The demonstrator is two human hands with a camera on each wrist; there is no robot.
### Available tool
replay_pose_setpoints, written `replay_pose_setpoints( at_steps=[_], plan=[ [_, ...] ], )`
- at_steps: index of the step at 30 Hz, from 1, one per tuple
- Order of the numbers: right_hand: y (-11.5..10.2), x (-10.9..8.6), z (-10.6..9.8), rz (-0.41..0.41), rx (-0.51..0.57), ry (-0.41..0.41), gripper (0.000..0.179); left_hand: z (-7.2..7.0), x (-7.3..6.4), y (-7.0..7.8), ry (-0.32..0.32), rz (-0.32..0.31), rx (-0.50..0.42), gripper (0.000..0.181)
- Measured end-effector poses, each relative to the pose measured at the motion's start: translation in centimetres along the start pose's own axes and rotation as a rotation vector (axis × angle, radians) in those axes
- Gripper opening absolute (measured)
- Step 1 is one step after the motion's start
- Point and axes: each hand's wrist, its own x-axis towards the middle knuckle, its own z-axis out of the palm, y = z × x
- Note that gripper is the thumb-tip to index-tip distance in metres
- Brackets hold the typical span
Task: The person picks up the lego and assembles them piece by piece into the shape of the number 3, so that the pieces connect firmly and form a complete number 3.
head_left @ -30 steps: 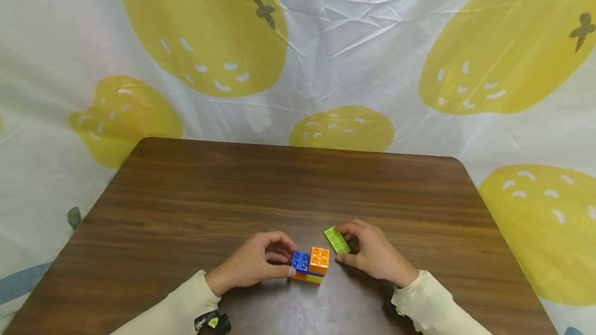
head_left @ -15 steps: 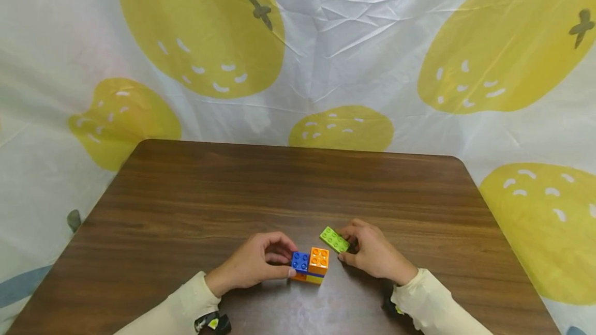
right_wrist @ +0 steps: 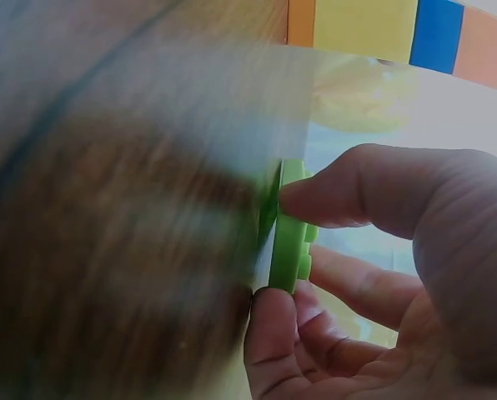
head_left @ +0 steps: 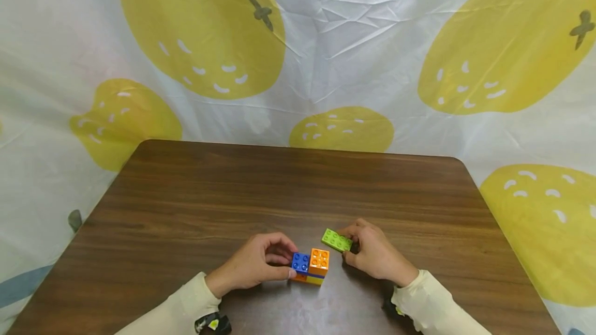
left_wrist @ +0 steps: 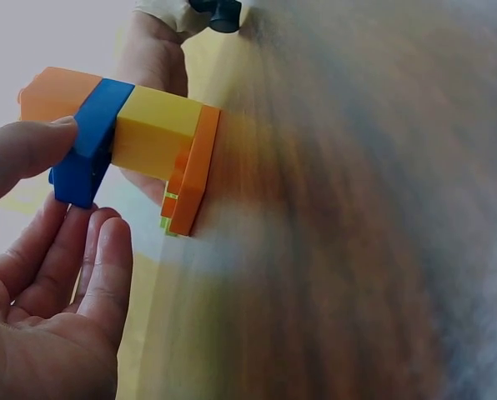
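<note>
Near the front of the table a small stack of toy building bricks stands by my left hand (head_left: 256,263). From the bottom it has a thin orange plate (left_wrist: 198,171), a yellow brick (left_wrist: 158,129), a blue plate (head_left: 300,262) and an orange brick (head_left: 319,259). The blue plate juts out leftward, and my left thumb and fingertips pinch that end. Right of the stack, my right hand (head_left: 374,253) holds a flat lime-green studded plate (right_wrist: 290,250) between thumb and fingers. In the right wrist view it is edge-on, close over the table, studs facing away from the tabletop.
The brown wood-grain table (head_left: 261,180) has rounded far corners. Behind it hangs a white cloth (head_left: 344,71) printed with yellow fruit. Each wrist carries a dark strapped device, such as the left wrist camera (head_left: 213,322).
The green plate has turned counterclockwise in the head view, its long side now nearer to crosswise. My right fingers shifted slightly with it. My left hand and the stack have stayed in place.
</note>
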Motion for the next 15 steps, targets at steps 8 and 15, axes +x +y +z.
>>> replay_pose_setpoints(
  at_steps=[8,15],
  plan=[
    [0.00,-0.01,0.03,0.008,0.028,0.019,0.041,-0.02,0.06,-0.13,0.000,0.000,-0.003,0.036],
    [-0.22,-0.12,-0.08,-0.022,0.036,0.045,0.040,0.01,0.04,-0.16,0.002,0.004,-0.006,0.036]
  ],
)
